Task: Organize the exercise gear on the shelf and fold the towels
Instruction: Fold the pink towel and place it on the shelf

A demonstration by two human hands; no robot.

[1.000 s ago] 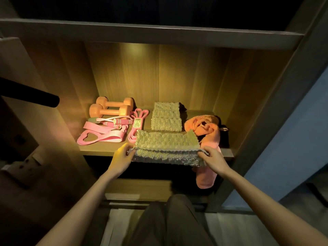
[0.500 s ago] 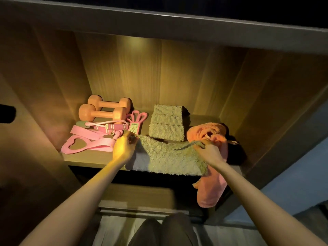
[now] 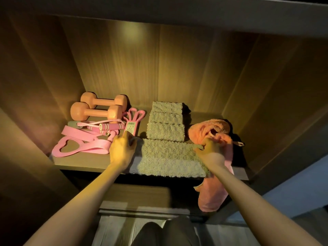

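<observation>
left hand: grips the far left corner of the grey towel, fingers curled over its edge
right hand: pinches the far right corner of the same towel, so the hands are apart, one at each end
grey towel: flat along the front of the shelf, its near edge slightly over the lip
folded towels: three grey ones in a row running front to back, just behind the flat one
pink towel: bunched at the right (one end hangs down off the shelf front, behind the right forearm)
dumbbells: two, side by side at the back left
jump rope: in front of the dumbbells
resistance bands: pink, front left
tagged band: just beyond the left fingertips
</observation>
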